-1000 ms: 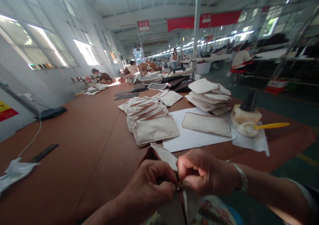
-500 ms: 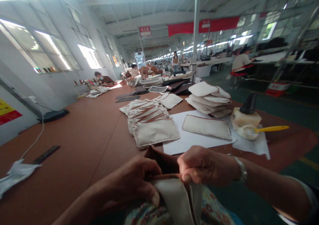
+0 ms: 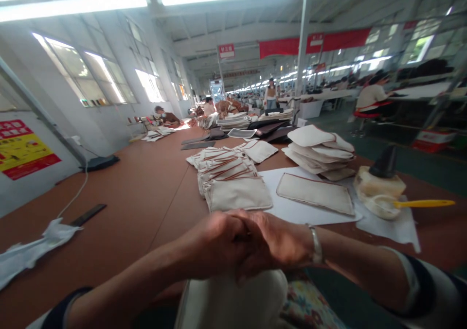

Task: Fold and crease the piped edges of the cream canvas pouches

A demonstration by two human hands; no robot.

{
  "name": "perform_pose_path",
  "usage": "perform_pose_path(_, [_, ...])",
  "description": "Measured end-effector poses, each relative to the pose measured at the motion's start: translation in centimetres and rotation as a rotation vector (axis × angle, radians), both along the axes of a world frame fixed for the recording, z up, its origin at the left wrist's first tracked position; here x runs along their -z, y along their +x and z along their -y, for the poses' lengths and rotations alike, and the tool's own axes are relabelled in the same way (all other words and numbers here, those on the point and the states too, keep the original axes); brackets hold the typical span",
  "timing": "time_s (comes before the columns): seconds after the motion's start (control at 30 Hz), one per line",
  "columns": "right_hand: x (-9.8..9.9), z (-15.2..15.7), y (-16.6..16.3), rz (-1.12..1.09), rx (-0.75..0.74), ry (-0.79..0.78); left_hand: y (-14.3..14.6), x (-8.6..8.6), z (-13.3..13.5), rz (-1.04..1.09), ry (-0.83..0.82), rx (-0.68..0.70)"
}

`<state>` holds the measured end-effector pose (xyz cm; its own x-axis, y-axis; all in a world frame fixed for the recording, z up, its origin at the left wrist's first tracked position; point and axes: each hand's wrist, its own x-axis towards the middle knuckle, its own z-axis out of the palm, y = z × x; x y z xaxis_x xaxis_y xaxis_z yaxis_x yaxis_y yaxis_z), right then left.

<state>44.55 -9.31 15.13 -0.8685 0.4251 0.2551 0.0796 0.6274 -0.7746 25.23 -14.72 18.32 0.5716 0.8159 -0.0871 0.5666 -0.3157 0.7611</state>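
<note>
Matt cream cloth piece (image 3: 233,300), seemingly canvas; smooth matt brown table (image 3: 146,193); white paper sheet (image 3: 292,207).

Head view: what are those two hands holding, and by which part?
The left hand and right hand pinch the cream cloth piece together by its top edge; the rest hangs below them. The fingertips are hidden.

- long brown table (image 3: 146,193)
- cream pouch stack (image 3: 233,181) mid-table, white paper sheet (image 3: 292,211) just right of it
- crumpled paper (image 3: 32,249), black strip (image 3: 88,214), white cable (image 3: 75,197) at left
</note>
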Motion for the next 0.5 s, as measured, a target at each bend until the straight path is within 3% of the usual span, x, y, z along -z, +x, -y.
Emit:
perform_pose_path(0.13, [2.5,-0.8,-0.8,0.039,-0.014,-0.089,-3.0,0.7,-1.9,0.027,-0.331,-0.005])
perform_pose_path(0.27, [3.0,-2.6,1.2,-0.084,-0.083,-0.127,-6.8,2.4,-2.9,0.078,-0.501,0.04])
perform_pose_path(0.37, [2.9,-3.9,2.7,-0.151,-0.082,-0.131,-8.0,2.6,-2.8,0.149,-0.528,0.018])
perform_pose_path(0.5, [3.2,-5.3,3.9,-0.134,0.01,-0.011,-6.7,1.1,-1.5,0.237,-0.479,-0.027])
